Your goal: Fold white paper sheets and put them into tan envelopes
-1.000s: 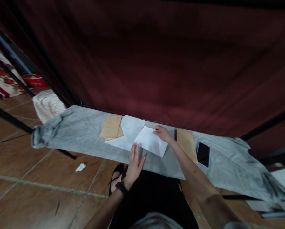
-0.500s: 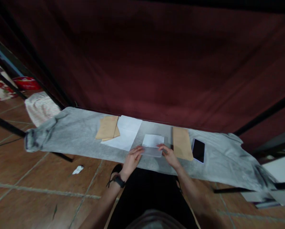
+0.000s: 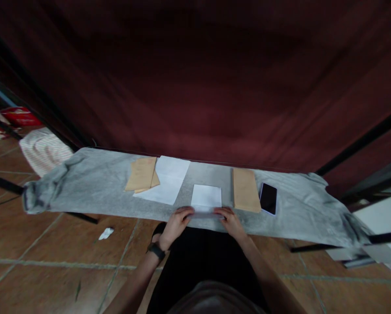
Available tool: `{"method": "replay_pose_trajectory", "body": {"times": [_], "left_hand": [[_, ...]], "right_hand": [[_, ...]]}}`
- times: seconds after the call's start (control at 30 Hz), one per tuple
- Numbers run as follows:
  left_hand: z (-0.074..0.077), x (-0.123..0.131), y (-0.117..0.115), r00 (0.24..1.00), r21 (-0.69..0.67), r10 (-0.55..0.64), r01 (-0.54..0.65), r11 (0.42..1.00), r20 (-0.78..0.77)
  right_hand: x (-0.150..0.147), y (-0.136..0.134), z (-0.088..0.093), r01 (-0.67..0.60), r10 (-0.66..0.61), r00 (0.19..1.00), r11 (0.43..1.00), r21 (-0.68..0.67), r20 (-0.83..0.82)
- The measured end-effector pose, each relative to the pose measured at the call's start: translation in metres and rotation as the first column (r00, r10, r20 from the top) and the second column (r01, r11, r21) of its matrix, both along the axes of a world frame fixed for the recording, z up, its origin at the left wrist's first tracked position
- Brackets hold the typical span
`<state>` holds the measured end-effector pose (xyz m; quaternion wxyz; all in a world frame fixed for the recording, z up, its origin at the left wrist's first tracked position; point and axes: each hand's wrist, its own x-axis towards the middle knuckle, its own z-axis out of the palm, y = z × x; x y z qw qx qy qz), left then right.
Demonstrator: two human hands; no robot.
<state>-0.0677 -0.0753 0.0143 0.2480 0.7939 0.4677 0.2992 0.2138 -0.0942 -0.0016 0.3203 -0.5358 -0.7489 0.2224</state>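
A creased white sheet of paper (image 3: 206, 195) lies in front of me at the near edge of the cloth-covered surface, its front part folded or lifted. My left hand (image 3: 178, 221) pinches the left end of that near fold, and my right hand (image 3: 229, 221) pinches the right end. Both thumbs are partly hidden. Left of the paper lies a larger white sheet (image 3: 171, 179), with brown envelopes (image 3: 141, 172) overlapping its left side. To the right is a stack of brown envelopes (image 3: 246, 190), apart from my right hand.
A phone (image 3: 268, 199) with a dark screen lies right of the envelope stack. Grey cloth (image 3: 93, 183) covers the narrow surface. Behind it hangs a dark red curtain (image 3: 208, 96). A striped cloth (image 3: 45, 150) hangs at left, and crumpled white paper (image 3: 106, 233) lies on the tiled floor.
Both hands have drawn closer to me with the paper's near edge. More of the paper's flat part shows, and the near fold is now a narrow strip between my fingers.
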Motion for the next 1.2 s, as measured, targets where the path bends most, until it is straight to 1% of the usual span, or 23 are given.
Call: {"method": "replay_pose_trajectory", "body": {"times": [0.1, 0.2, 0.33, 0.47, 0.57, 0.67, 0.73, 0.83, 0.9, 1.03, 1.13, 1.2], "left_hand": [[0.003, 0.005, 0.015, 0.997, -0.091, 0.071, -0.068, 0.994, 0.031], [0.006, 0.013, 0.026, 0.985, -0.159, 0.171, -0.167, 0.973, 0.010], [0.005, 0.025, 0.038, 0.956, -0.173, 0.288, -0.293, 0.940, -0.052], [0.006, 0.034, 0.049, 0.940, -0.179, 0.324, -0.338, 0.924, -0.105], [0.010, 0.039, 0.057, 0.927, -0.189, 0.341, -0.367, 0.911, -0.156], [0.018, 0.045, 0.062, 0.910, -0.197, 0.358, -0.398, 0.896, -0.207], [0.023, 0.050, 0.064, 0.885, -0.184, 0.373, -0.431, 0.884, -0.280], [0.028, 0.058, 0.065, 0.813, -0.129, 0.392, -0.485, 0.865, -0.431], [0.029, 0.062, 0.065, 0.773, -0.089, 0.404, -0.504, 0.859, -0.489], [0.027, 0.069, 0.066, 0.732, -0.048, 0.421, -0.524, 0.850, -0.536], [0.026, 0.071, 0.066, 0.710, -0.037, 0.427, -0.536, 0.843, -0.560], [0.026, 0.072, 0.066, 0.710, -0.040, 0.422, -0.534, 0.845, -0.564]], "right_hand": [[-0.002, 0.006, 0.000, 0.093, -0.093, 0.996, 0.995, -0.021, -0.009], [-0.006, 0.012, 0.000, 0.198, -0.200, 0.980, 0.977, -0.074, -0.016], [-0.012, 0.021, 0.004, 0.293, -0.292, 0.956, 0.946, -0.141, 0.030], [-0.022, 0.029, 0.011, 0.440, -0.421, 0.897, 0.878, -0.189, 0.134], [-0.028, 0.034, 0.017, 0.501, -0.456, 0.862, 0.833, -0.235, 0.219], [-0.032, 0.039, 0.021, 0.534, -0.454, 0.836, 0.801, -0.270, 0.307], [-0.033, 0.042, 0.023, 0.552, -0.450, 0.819, 0.788, -0.272, 0.357], [-0.035, 0.046, 0.024, 0.560, -0.445, 0.803, 0.791, -0.247, 0.398], [-0.036, 0.049, 0.024, 0.561, -0.446, 0.793, 0.799, -0.215, 0.415], [-0.038, 0.052, 0.020, 0.566, -0.456, 0.764, 0.813, -0.135, 0.457], [-0.038, 0.053, 0.017, 0.545, -0.471, 0.743, 0.838, -0.021, 0.476], [-0.041, 0.054, 0.016, 0.503, -0.471, 0.754, 0.862, 0.060, 0.458]]}}
